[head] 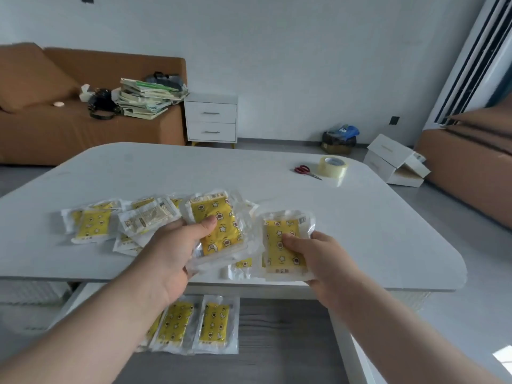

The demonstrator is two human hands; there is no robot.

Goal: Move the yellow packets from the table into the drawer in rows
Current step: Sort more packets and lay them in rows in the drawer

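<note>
Across the white table (360,217), which is filling most of the head view, a loose pile of yellow packets (116,220) is lying toward the left near edge, several overlapping, at least one turned pale side up. Below the near edge, the open drawer (277,342) is showing a grey wood-grain floor; a row of packets in the drawer (191,324) is sitting side by side at its left, partly hidden behind the left forearm, so the count is not clear. The drawer's right half is showing bare floor.

The left hand (169,253) is gripping the left-hand packet (219,225) above the table, thumb pressing on its yellow face, remaining fingers hidden underneath; the packet is tilting up off the surface and appears to be the top of a small stack in clear wrap. The right hand (318,259) is pinching the right-hand packet (282,245) at its right edge, thumb on top, fingers beneath, the packet hanging over the table's near edge. The two held packets are lying just beside each other; contact cannot be told.

At the far right of the table, a tape roll (333,166) is standing just beside red-handled scissors (306,171).
</note>
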